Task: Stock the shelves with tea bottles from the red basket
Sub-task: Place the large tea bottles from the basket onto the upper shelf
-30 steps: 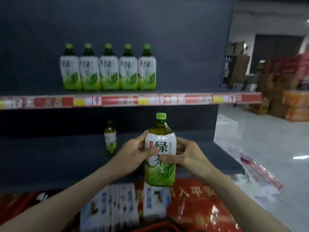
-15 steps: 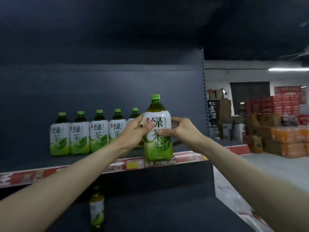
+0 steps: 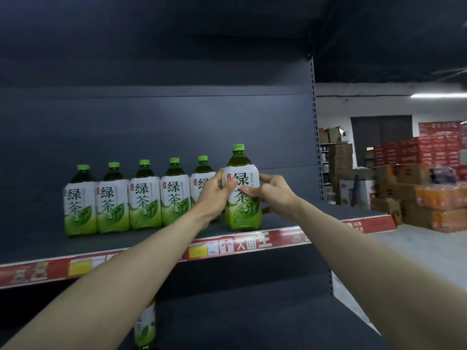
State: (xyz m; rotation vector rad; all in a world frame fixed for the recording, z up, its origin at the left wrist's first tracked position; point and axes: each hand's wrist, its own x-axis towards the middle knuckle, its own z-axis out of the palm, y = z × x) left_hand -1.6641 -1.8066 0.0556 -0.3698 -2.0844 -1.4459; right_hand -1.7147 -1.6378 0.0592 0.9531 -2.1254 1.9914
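A green tea bottle (image 3: 242,198) with a green cap and white label stands upright on the dark shelf (image 3: 278,218), at the right end of a row of several matching bottles (image 3: 144,198). My left hand (image 3: 214,195) grips its left side and my right hand (image 3: 267,190) grips its right side, thumbs across the label. The bottle's base seems to rest on the shelf board. The red basket is out of view.
One more tea bottle (image 3: 144,327) stands on the lower shelf. A red price strip (image 3: 242,245) runs along the shelf front. To the right of the shelf's end post (image 3: 314,127), stacked cardboard and red cartons (image 3: 414,178) stand on a pale floor.
Both hands have carried the bottle up from in front of the lower shelf and onto the upper shelf beside the row. My view has risen, so the basket dropped out of sight.
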